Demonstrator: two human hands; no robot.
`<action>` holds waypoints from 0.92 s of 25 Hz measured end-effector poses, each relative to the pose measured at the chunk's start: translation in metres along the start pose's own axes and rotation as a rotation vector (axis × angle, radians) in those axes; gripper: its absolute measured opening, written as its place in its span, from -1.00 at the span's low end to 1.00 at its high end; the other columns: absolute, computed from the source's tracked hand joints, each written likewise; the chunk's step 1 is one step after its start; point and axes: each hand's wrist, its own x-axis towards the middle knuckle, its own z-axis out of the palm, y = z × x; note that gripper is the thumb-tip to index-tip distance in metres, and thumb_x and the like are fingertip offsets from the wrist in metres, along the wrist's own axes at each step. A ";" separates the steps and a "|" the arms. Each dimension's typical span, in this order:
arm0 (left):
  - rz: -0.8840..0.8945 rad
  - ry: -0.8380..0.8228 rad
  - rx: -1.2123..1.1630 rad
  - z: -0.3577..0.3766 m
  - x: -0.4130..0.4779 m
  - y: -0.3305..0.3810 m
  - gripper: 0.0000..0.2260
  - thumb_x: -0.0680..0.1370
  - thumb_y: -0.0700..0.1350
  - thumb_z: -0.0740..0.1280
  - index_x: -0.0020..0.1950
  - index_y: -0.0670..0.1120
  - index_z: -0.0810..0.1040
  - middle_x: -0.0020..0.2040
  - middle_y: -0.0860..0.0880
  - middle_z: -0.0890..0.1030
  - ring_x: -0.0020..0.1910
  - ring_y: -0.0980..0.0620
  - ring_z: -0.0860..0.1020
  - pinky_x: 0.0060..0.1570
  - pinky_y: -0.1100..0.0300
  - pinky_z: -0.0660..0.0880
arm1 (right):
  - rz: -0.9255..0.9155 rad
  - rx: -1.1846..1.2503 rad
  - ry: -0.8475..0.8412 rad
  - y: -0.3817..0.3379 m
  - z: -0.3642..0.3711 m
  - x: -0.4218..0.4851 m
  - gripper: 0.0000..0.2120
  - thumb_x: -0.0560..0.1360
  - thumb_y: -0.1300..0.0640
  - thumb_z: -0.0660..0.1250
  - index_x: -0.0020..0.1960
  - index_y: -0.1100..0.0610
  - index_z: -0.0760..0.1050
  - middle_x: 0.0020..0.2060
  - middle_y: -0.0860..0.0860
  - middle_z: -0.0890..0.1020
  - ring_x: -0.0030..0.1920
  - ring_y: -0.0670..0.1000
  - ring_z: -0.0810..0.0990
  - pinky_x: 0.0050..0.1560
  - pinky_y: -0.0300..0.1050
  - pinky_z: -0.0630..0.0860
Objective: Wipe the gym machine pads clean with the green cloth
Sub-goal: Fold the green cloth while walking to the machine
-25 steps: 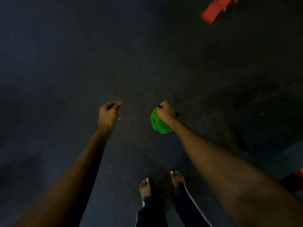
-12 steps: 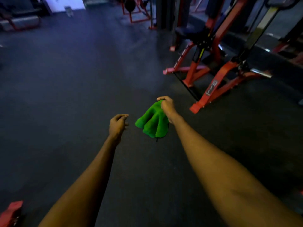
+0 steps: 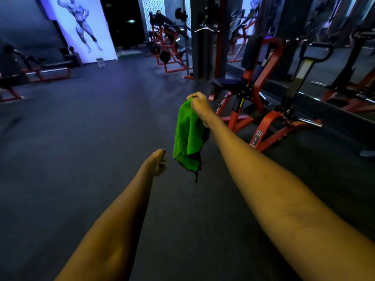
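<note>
Green cloth (image 3: 187, 132) hanging mid-frame, beside the empty, loosely curled left hand (image 3: 157, 162) — pinched at its top edge by the right hand (image 3: 199, 106). Best bunched into the palm before reaching the seat pad (image 3: 227, 83) — well apart yet.

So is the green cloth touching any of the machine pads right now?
No, the green cloth hangs in the air from the right hand, well short of the red machine's seat pad.
</note>
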 end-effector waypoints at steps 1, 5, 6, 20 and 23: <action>-0.073 -0.112 -0.045 0.005 -0.002 0.003 -0.55 0.64 0.18 0.10 -0.05 -0.22 0.43 -0.03 -0.21 0.48 -0.07 -0.20 0.54 -0.19 0.10 0.35 | -0.013 0.014 -0.007 -0.007 -0.003 -0.004 -0.75 0.49 0.44 0.15 -0.06 0.15 0.49 -0.33 -0.06 0.46 -0.39 -0.20 0.41 -0.45 -0.42 0.30; -0.069 -0.277 -0.284 0.020 -0.016 0.021 -0.55 0.64 0.17 0.07 0.11 -0.19 0.50 -0.07 -0.26 0.64 -0.13 -0.24 0.66 -0.13 0.06 0.43 | -0.056 0.030 -0.021 -0.023 -0.015 -0.013 -0.90 0.36 0.23 0.19 -0.26 0.06 0.42 -0.34 -0.05 0.45 -0.32 -0.11 0.37 -0.41 -0.37 0.28; -0.034 -0.271 -0.325 0.019 -0.023 0.027 -0.61 0.66 0.12 0.08 0.02 -0.16 0.51 -0.24 -0.22 0.67 -0.35 -0.17 0.67 -0.26 0.09 0.50 | -0.069 0.009 -0.015 -0.022 -0.020 -0.011 -0.92 0.37 0.15 0.21 -0.30 0.06 0.39 -0.34 -0.04 0.44 -0.31 -0.09 0.37 -0.34 -0.28 0.31; 0.053 -0.205 -0.132 -0.006 -0.017 0.044 -0.90 0.47 -0.25 0.20 -0.25 -0.13 0.43 -0.47 -0.08 0.52 -0.49 -0.04 0.48 -0.24 0.17 0.36 | 0.051 -0.142 0.223 0.052 -0.091 0.008 -0.82 0.56 0.33 0.23 0.03 0.07 0.44 -0.18 -0.03 0.50 -0.25 -0.12 0.42 -0.27 -0.32 0.34; -0.004 -0.264 -0.219 0.004 -0.017 0.045 -0.58 0.57 0.04 0.31 -0.38 -0.21 0.62 -0.43 -0.10 0.61 -0.49 -0.08 0.60 -0.45 0.19 0.55 | 0.057 -0.195 0.195 0.063 -0.099 0.007 -0.61 0.53 0.40 0.17 0.31 0.20 0.49 -0.01 0.04 0.54 -0.30 -0.19 0.41 -0.35 -0.39 0.32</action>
